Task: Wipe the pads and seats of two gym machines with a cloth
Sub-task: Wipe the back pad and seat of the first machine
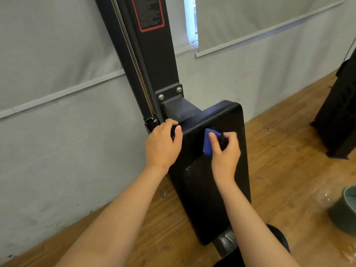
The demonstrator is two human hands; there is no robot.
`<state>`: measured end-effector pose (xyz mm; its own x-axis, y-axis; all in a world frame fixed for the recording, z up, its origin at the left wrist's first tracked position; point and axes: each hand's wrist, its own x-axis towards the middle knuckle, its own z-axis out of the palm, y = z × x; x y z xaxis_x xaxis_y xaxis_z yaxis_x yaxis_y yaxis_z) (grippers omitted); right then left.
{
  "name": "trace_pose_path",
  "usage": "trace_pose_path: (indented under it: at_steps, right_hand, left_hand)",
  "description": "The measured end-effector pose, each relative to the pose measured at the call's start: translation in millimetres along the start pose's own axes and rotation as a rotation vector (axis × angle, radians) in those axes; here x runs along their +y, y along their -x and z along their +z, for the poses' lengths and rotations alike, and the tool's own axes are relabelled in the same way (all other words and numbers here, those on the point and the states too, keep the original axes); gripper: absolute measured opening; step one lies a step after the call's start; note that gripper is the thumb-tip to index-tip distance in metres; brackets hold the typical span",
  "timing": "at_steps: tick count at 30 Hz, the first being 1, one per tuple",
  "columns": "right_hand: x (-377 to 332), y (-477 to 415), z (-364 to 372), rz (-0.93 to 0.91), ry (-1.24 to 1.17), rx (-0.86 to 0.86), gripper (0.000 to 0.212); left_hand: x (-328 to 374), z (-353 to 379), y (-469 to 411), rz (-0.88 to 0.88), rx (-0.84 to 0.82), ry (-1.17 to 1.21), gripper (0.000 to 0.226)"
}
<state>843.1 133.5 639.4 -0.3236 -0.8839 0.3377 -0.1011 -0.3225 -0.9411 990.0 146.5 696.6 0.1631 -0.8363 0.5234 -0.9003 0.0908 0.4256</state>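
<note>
One black pad (200, 199) in the middle of the view, tall and upright, with everything else around it. At far left, a grey wall (57, 132) crossed by a pale slanted strip, reaching down to a wood floor (279, 160). Next, the black upright column (154, 54) of the machine, with a red-framed label (148, 14) high up, its text too small to read, and two silver bolts (161, 97) on the bracket joining a short arm to the back of the pad. Then the left hand (163, 145), curled over the top left corner of the pad, fingers behind the upper edge, thumb lying on the front face. Grasping the pad itself, nothing else in it. To the right of it, the front face of the pad, matte black, with pale specks or smears lower down. On the upper part of this face, the blue cloth (207, 145), bunched small and pressed against the pad. Clenched around the cloth, the right hand (225, 151), thumb on the left side of the cloth, other fingers folded over it; near the left hand but not touching it. Under the pad, partly hidden by the right forearm, a metal part and something dark and round, not possible to say what. Higher up, between two grey wall sheets, a narrow bright window gap (190, 20). Further right, more wood floor, then at the edge a second black machine (339, 116), well apart from the pad, and in the low right corner a grey-green bucket (342, 211), cut by the frame.
</note>
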Motion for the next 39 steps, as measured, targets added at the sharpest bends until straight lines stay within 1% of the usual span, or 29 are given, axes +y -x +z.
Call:
trace_pose_path:
  at_steps: [3, 5, 7, 9, 11, 13, 15, 17, 19, 23, 26, 28, 33, 35, 39]
  right_hand:
    - [-2, -18, -6, 0.024, -0.014, 0.051, 0.02]
    - [-3, -14, -3, 0.034, -0.025, 0.048, 0.021]
    - [-1, 1, 1, 0.038, -0.029, -0.006, 0.02]
    - [5, 21, 4, 0.012, -0.006, -0.11, 0.022]
    - [12, 36, 4, -0.013, 0.029, -0.203, 0.025]
    - [18, 38, 0, -0.023, 0.053, -0.24, 0.026]
    - [21, 27, -6, -0.044, 0.067, -0.23, 0.026]
    - [24, 9, -14, -0.058, 0.071, -0.189, 0.025]
    - [26, -14, -23, -0.06, 0.085, -0.143, 0.022]
    - [33, -70, -45, -0.017, 0.111, -0.031, 0.025]
    - [38, -84, -52, 0.023, 0.106, 0.018, 0.027]
    - [42, -79, -52, 0.048, 0.093, -0.015, 0.027]
    - [63, -43, -59, 0.075, 0.093, -0.154, 0.03]
    - [67, -44, -62, 0.091, 0.083, -0.158, 0.026]
    - [66, -66, -67, 0.127, 0.074, -0.137, 0.023]
  left_hand:
    - [1, 0, 1, 0.003, 0.012, -0.008, 0.026]
    - [2, -1, 1, 0.003, 0.015, -0.022, 0.026]
    - [3, -1, 2, 0.005, 0.018, -0.036, 0.03]
    - [4, -2, 2, 0.008, 0.019, -0.043, 0.034]
    - [5, -3, 3, 0.005, 0.013, -0.041, 0.03]
    - [6, -3, 4, 0.007, 0.014, -0.05, 0.027]
    - [8, -4, 5, 0.0, 0.019, -0.063, 0.028]
    - [9, -3, 5, -0.01, 0.021, -0.068, 0.033]
    - [10, -2, 6, -0.021, 0.019, -0.079, 0.031]
    - [13, 0, 6, -0.034, 0.034, -0.111, 0.03]
    - [9, -1, 6, -0.031, 0.035, -0.134, 0.043]
    - [8, -1, 7, -0.037, 0.049, -0.144, 0.05]
    - [13, 1, 7, -0.084, 0.061, -0.19, 0.046]
    - [15, 1, 6, -0.096, 0.066, -0.205, 0.048]
    - [18, 2, 7, -0.118, 0.068, -0.215, 0.043]
